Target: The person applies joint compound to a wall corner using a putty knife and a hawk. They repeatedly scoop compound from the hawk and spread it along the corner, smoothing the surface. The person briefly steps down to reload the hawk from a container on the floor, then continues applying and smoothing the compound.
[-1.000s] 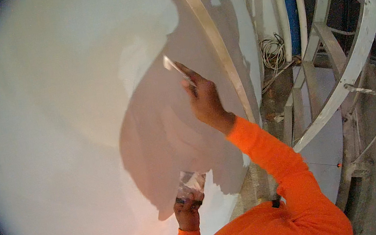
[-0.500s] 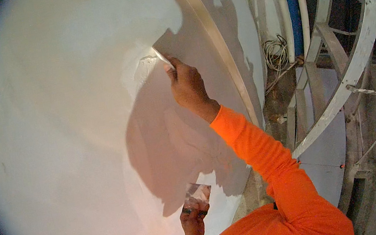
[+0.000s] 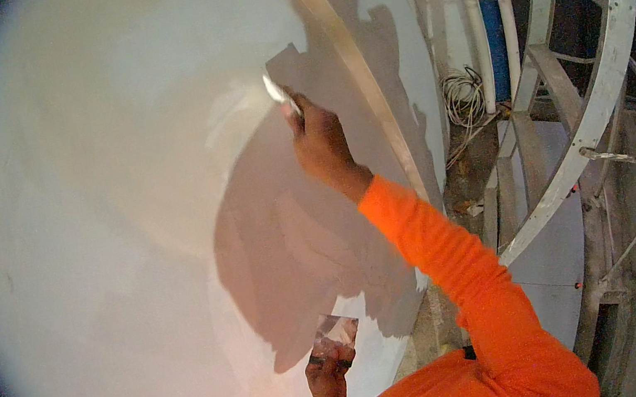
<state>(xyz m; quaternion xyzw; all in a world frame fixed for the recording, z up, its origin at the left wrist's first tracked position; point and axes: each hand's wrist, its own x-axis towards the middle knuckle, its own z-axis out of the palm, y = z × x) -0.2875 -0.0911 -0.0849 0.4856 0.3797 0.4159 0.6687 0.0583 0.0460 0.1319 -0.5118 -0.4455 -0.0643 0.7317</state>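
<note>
My right hand (image 3: 324, 143) is closed on a putty knife (image 3: 280, 95) whose blade carries white filler. The blade is near the large pale wall surface (image 3: 105, 234), with its shadow right beside it; whether it touches is hard to tell. Left of the blade, a faint smoothed filler patch (image 3: 237, 115) shows on the wall. Lower down, my left hand (image 3: 328, 383) grips a flat, shiny metal scraper (image 3: 339, 331) with some whitish filler on its face. Its handle is mostly hidden by the fingers.
A narrow tan strip (image 3: 347, 46) runs down the wall to the right of my hand. Farther right are a coiled pale cable (image 3: 464, 96) and a curved metal ladder-like frame (image 3: 607, 91). A blue panel (image 3: 482, 11) stands between white pipes.
The putty knife has drawn slightly right, off the patch, and now carries a white load of filler. The thick wet filler on the wall has become a thin smear. My left hand is nearly still.
</note>
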